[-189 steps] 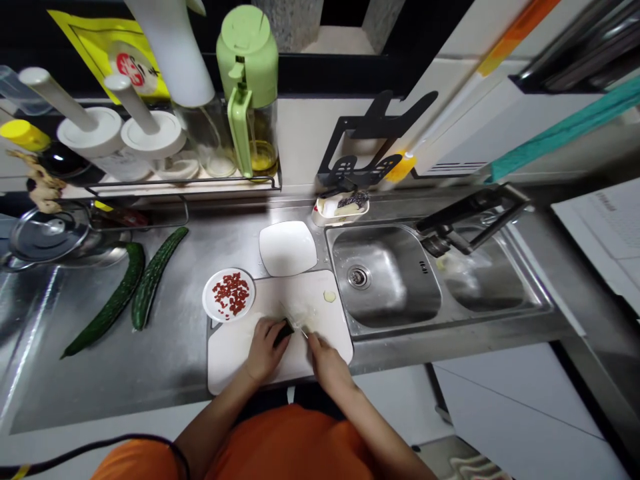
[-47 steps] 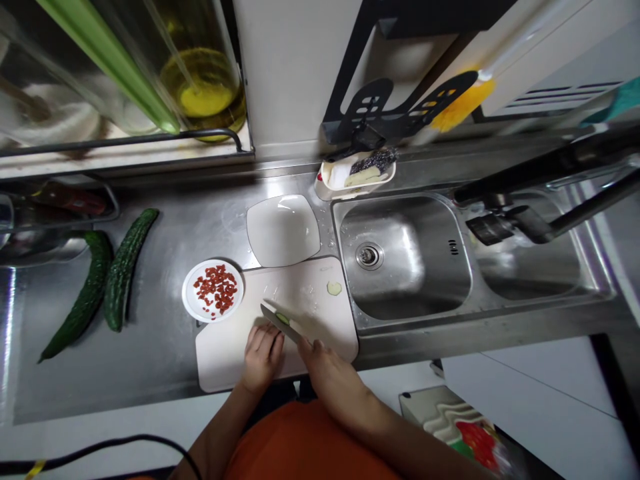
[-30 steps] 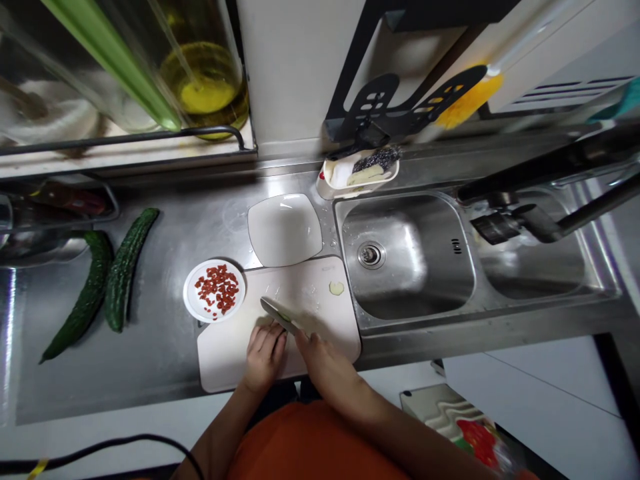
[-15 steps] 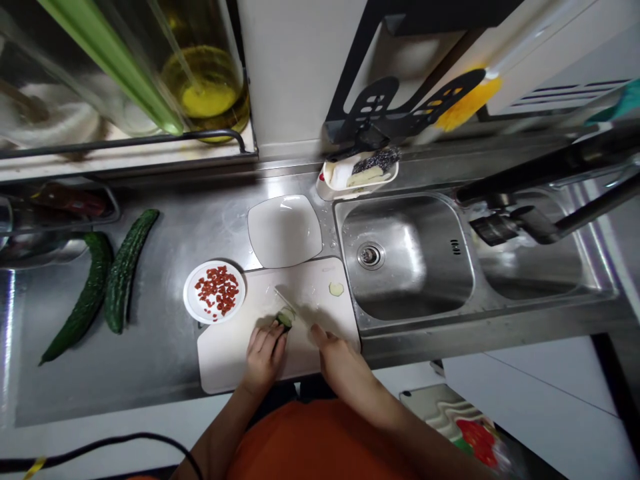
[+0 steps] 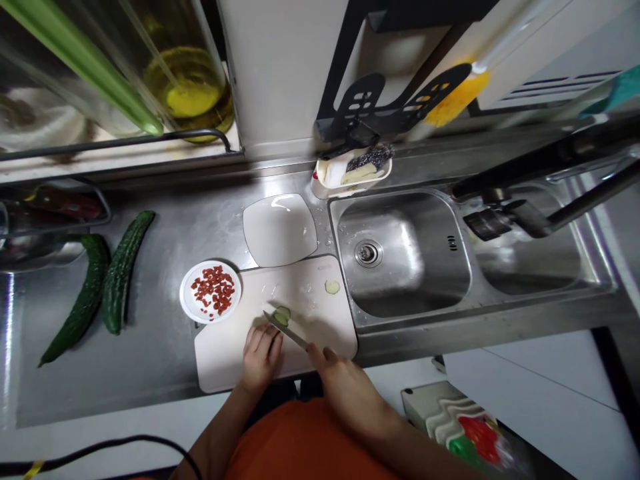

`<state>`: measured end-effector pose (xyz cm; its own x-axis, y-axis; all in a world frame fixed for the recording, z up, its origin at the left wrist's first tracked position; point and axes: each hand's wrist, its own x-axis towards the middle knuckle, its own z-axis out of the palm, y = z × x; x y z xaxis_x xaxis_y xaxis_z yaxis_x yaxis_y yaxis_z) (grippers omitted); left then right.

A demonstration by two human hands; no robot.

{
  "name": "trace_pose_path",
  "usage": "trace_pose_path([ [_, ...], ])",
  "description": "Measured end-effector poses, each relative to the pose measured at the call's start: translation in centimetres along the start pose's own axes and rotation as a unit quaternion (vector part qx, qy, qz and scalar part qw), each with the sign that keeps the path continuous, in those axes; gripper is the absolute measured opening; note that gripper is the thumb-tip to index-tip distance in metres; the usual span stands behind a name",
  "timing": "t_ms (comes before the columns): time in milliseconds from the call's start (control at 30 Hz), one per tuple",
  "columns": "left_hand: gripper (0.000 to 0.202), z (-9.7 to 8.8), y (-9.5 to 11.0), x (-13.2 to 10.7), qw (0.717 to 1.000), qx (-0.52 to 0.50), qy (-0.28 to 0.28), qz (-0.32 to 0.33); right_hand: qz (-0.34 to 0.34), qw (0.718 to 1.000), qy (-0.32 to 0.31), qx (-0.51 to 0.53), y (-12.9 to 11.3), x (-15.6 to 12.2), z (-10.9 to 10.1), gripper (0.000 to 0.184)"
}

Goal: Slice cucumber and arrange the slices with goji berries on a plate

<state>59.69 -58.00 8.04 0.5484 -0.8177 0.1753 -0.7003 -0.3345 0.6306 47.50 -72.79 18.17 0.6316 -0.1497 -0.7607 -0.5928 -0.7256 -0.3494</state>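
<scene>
On the white cutting board (image 5: 230,353) my left hand (image 5: 260,357) rests with its fingers curled down, fingertips just behind a small green vegetable piece (image 5: 283,315). My right hand (image 5: 340,380) grips the handle of a knife (image 5: 285,330), whose blade slants up-left and lies against that green piece. One pale slice (image 5: 332,287) lies alone near the board's far right corner.
A small round plate of chopped red bits (image 5: 211,298) touches the board's left corner; a square white plate (image 5: 279,230) sits behind it. Two bitter gourds (image 5: 107,280) lie at left. The steel sink (image 5: 400,253), with a soap dish (image 5: 353,173) behind it, is at right.
The knife blade has swung back to slant up-left beside the green piece, and my right hand has shifted slightly down-right. The view has tilted a little left.
</scene>
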Motion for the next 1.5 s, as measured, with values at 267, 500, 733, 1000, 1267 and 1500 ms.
trace_pose_path([
  [267,0.014,0.2,-0.1,-0.3,1.0,0.01,0.008,-0.005,-0.009,1.0,-0.002,0.003,0.0,-0.7,-0.5,0.043],
  [500,0.025,0.1,0.1,-0.3,0.999,0.011,-0.015,-0.044,0.015,1.0,-0.013,0.009,0.3,-0.9,-0.7,0.05],
  [733,0.032,-0.6,0.2,0.2,0.993,0.012,-0.064,-0.099,0.023,0.999,-0.015,0.02,1.2,0.3,0.9,0.052],
  [1000,0.03,-2.7,0.7,0.8,0.985,0.005,-0.116,-0.127,0.042,0.998,-0.021,0.045,1.4,1.2,2.1,0.049],
  [1267,0.031,-3.1,0.5,0.6,0.988,0.011,-0.098,-0.12,0.074,0.996,0.014,0.043,3.3,1.1,1.8,0.054],
  [1500,0.032,-0.5,0.6,0.6,0.996,-0.005,-0.045,-0.078,0.05,0.998,0.016,0.019,2.3,0.1,0.8,0.058],
])
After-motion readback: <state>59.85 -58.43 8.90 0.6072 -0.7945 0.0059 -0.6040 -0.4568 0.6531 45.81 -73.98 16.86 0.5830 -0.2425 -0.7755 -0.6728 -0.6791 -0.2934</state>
